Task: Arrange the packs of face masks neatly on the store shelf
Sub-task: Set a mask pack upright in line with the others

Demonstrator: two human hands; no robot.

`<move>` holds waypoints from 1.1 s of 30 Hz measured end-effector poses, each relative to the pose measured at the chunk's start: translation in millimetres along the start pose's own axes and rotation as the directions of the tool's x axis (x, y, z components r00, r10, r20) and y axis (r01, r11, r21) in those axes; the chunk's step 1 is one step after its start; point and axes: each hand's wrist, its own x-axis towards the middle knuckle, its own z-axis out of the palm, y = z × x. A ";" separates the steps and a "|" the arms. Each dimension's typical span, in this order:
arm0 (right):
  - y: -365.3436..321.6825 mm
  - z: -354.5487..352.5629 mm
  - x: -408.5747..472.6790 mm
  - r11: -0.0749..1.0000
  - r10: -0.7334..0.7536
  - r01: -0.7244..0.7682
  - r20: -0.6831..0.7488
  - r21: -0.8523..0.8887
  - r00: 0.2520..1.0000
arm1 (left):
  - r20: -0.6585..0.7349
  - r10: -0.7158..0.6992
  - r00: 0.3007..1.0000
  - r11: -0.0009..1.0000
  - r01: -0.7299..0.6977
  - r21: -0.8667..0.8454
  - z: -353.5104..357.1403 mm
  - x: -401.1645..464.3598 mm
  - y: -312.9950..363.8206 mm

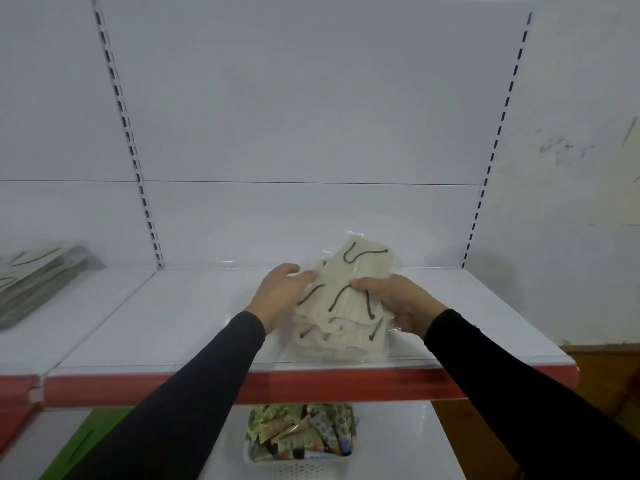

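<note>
On my feed the biggest thing is the white back panel (311, 98) with slotted uprights either side. Below it is the shelf (194, 320), white deck with a red front strip (311, 386); I see no price tag or text on the strip.

Both dark sleeves reach in from the bottom. Mask packs (341, 306) sit mid-shelf, slightly right of centre, near the front edge: clear plastic bags of cream masks with dark ear loops, fanned and uneven, top one tilted toward the back. No print readable on the bags.

Left hand (280, 296) grips the stack's left edge, fingers curled onto the top pack. Right hand (398, 303) grasps the right edge, thumb on top, fingers under the plastic.

Second stack (38, 275) lies on the neighbouring shelf, far left.

Lower shelf: white basket (298, 467) of small patterned sachets (301, 431); their labels are too small to read.
</note>
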 end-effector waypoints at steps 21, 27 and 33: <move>-28.9 170.3 33.2 0.838 -0.540 0.546 0.148 0.006 0.828 | -0.036 0.343 0.939 0.917 -0.343 -0.206 -160.6 -12.2 -28.0; -8.4 192.9 33.5 0.874 -0.439 0.464 0.176 -0.144 0.881 | 0.043 0.300 0.953 0.945 -0.291 -0.153 -166.7 -10.2 -54.2; -19.8 218.1 39.6 0.848 -0.465 0.476 0.100 -0.232 0.879 | 0.022 0.280 0.960 0.949 -0.273 -0.159 -182.4 -4.3 -55.8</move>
